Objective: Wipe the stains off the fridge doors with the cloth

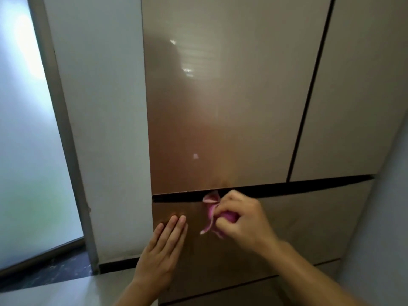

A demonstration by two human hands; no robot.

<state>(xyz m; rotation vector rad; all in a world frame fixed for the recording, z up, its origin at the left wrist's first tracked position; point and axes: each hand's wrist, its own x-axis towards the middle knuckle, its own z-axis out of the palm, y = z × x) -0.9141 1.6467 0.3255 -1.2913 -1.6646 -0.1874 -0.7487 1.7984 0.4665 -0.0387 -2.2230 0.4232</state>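
A glossy bronze fridge fills the view, with a tall upper left door point(220, 107), an upper right door point(357, 96) and a lower drawer front point(309, 221). My right hand point(242, 219) grips a bunched pink cloth point(210, 214) against the top of the drawer front, just below the dark gap between doors. My left hand point(163, 250) lies flat on the drawer front with straight fingers, left of the cloth. A small pale spot point(195, 156) shows on the upper left door, and faint smudges point(223, 183) sit near its bottom edge.
A white wall point(99, 107) stands left of the fridge, then a grey door frame point(64, 129) with frosted glass point(24, 129). A second drawer front point(254, 290) lies lower down. Pale floor point(66, 290) shows at bottom left.
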